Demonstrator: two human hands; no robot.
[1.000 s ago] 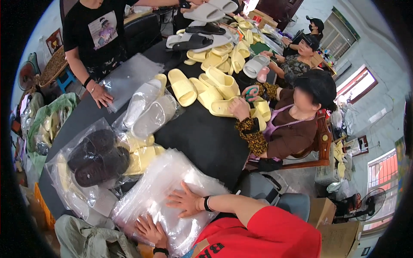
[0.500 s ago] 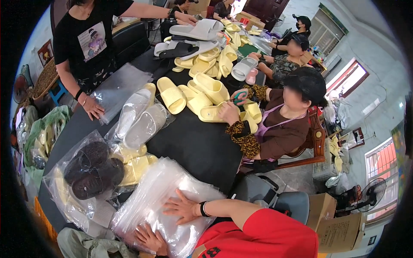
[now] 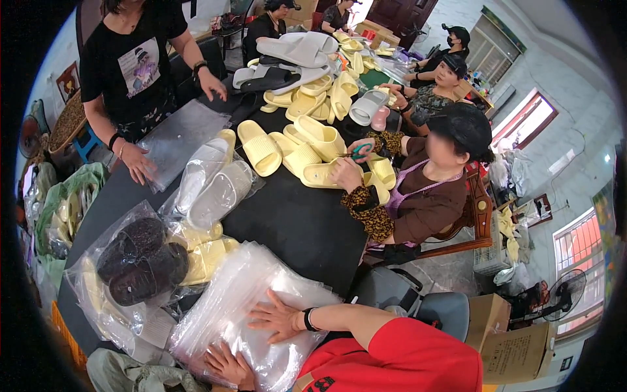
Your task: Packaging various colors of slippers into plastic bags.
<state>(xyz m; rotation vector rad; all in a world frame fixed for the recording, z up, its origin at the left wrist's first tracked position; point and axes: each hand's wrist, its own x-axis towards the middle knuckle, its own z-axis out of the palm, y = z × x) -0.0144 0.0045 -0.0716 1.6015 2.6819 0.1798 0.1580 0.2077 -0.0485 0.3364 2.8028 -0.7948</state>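
A thick stack of clear plastic bags [image 3: 225, 287] lies at the near edge of the black table. My right hand [image 3: 277, 317], with a black band at the wrist, rests on the stack with its fingers spread. Closer to the edge, my left hand [image 3: 228, 366] also lies flat on the bags, fingers apart. Left of the stack are bagged slippers: a dark brown pair [image 3: 145, 261], yellow ones [image 3: 208, 258] and pale ones [image 3: 140, 333]. Beyond them lies a bagged grey pair [image 3: 222, 194].
A standing co-worker [image 3: 134, 65] has one hand by clear bags [image 3: 183, 140]. A seated co-worker [image 3: 431, 189] holds green-handled scissors [image 3: 360, 151] at a yellow slipper [image 3: 323, 172]. Grey slippers [image 3: 300, 50] are piled farther back. Cardboard boxes [image 3: 516, 349] stand at the right.
The standing co-worker's arm has drawn back from the grey slipper pile to the left. The seated co-worker's scissors have shifted slightly. My hands stay in place on the bags.
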